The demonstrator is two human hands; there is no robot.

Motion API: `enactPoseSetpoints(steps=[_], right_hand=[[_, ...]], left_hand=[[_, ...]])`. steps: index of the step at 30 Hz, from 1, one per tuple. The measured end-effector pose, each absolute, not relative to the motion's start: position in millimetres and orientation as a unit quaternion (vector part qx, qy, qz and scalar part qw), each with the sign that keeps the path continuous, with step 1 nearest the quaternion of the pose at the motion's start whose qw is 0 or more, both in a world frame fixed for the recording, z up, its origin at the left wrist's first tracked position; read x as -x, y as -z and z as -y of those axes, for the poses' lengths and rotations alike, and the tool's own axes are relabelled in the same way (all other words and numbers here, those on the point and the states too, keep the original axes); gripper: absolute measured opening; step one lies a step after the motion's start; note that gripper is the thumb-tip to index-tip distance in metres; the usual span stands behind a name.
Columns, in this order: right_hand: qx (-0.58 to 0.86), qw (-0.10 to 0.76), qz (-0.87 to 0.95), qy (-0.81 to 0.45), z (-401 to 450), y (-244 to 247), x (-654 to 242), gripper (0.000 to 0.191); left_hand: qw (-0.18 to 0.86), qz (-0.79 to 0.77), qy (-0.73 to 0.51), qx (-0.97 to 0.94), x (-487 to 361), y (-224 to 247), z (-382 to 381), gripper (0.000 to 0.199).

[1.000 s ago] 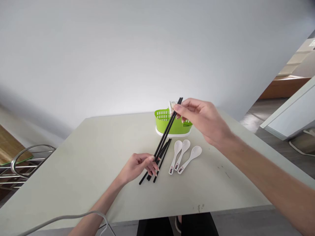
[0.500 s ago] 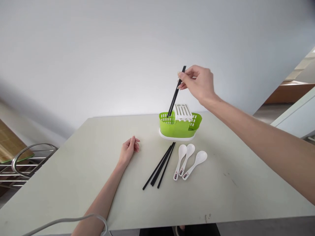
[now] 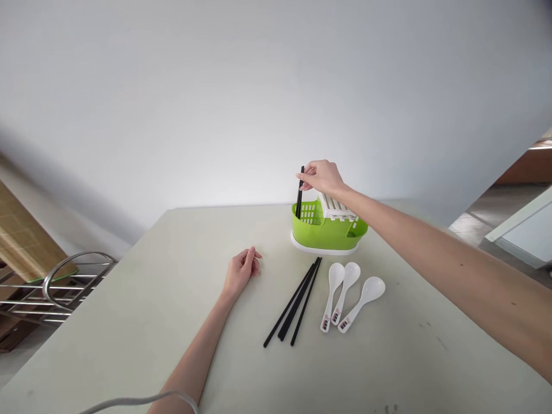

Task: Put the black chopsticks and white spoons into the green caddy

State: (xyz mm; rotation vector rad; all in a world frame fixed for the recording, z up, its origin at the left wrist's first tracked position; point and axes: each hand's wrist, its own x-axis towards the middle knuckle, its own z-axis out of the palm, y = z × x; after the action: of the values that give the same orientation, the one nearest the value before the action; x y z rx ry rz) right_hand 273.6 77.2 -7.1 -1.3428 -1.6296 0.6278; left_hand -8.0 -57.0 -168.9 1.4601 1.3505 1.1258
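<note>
Black chopsticks (image 3: 300,192) are pinched near their upper ends by my right hand (image 3: 321,175), their lower ends inside the left compartment of a green basket (image 3: 321,234). A white slotted rack (image 3: 338,209) sits across the basket's middle, partly hidden by my right wrist. My left hand (image 3: 244,269) rests loosely curled on the table; whether it holds anything is hidden. To its right lie several black chopsticks (image 3: 295,307), close together at the top and spread at the bottom. Three white spoons (image 3: 364,296) lie beside them, bowls pointing away.
The pale table (image 3: 129,322) meets a white wall at its back edge. A metal rack (image 3: 56,287) stands off the left side. A grey cable (image 3: 142,399) crosses my left forearm at the bottom. At the far right is a white panel (image 3: 526,224).
My right hand has come down toward the basket, lowering the chopsticks deeper into the left compartment and standing them more upright. The camera view has shifted slightly.
</note>
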Motion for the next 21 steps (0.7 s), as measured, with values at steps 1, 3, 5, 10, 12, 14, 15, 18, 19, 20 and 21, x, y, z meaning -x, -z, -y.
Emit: enactPoseSetpoints(steps=[1, 3, 5, 10, 12, 14, 15, 18, 19, 20, 21], right_hand=[[0.546, 0.445, 0.661, -0.257, -79.8, 9.0, -274.2, 0.022], [0.551, 0.435, 0.664, -0.258, -83.7, 11.7, -275.5, 0.022], [0.555, 0.427, 0.667, -0.255, -86.2, 13.0, -276.6, 0.022], [0.567, 0.404, 0.672, -0.253, -89.9, 10.6, -278.5, 0.019], [0.568, 0.388, 0.685, -0.241, -91.8, 7.9, -279.4, 0.020], [0.565, 0.370, 0.702, -0.225, -94.1, 5.4, -280.4, 0.020], [0.563, 0.363, 0.709, -0.218, -95.2, 4.6, -280.7, 0.020], [0.562, 0.357, 0.716, -0.210, -97.6, 4.7, -280.5, 0.019], [0.564, 0.359, 0.713, -0.211, -97.8, 5.4, -279.9, 0.018], [0.565, 0.362, 0.709, -0.214, -97.6, 6.2, -279.2, 0.017], [0.566, 0.366, 0.706, -0.218, -97.2, 6.9, -278.3, 0.015]], left_hand=[[0.415, -0.538, -0.446, -0.582, 7.7, 169.1, 57.1, 0.057], [0.414, -0.539, -0.442, -0.586, 7.2, 169.4, 57.1, 0.056], [0.415, -0.538, -0.437, -0.590, 7.0, 169.8, 57.0, 0.056], [0.414, -0.541, -0.432, -0.591, 7.3, 170.6, 57.0, 0.057], [0.413, -0.543, -0.427, -0.593, 7.4, 170.0, 57.6, 0.056], [0.412, -0.546, -0.423, -0.594, 7.2, 168.7, 58.4, 0.056], [0.412, -0.548, -0.421, -0.594, 7.1, 168.0, 58.7, 0.055], [0.409, -0.549, -0.418, -0.597, 6.6, 166.3, 59.2, 0.055], [0.408, -0.549, -0.417, -0.598, 6.5, 166.1, 59.2, 0.055], [0.408, -0.549, -0.417, -0.599, 6.5, 166.0, 59.2, 0.055], [0.407, -0.549, -0.417, -0.599, 6.5, 166.1, 59.1, 0.055]])
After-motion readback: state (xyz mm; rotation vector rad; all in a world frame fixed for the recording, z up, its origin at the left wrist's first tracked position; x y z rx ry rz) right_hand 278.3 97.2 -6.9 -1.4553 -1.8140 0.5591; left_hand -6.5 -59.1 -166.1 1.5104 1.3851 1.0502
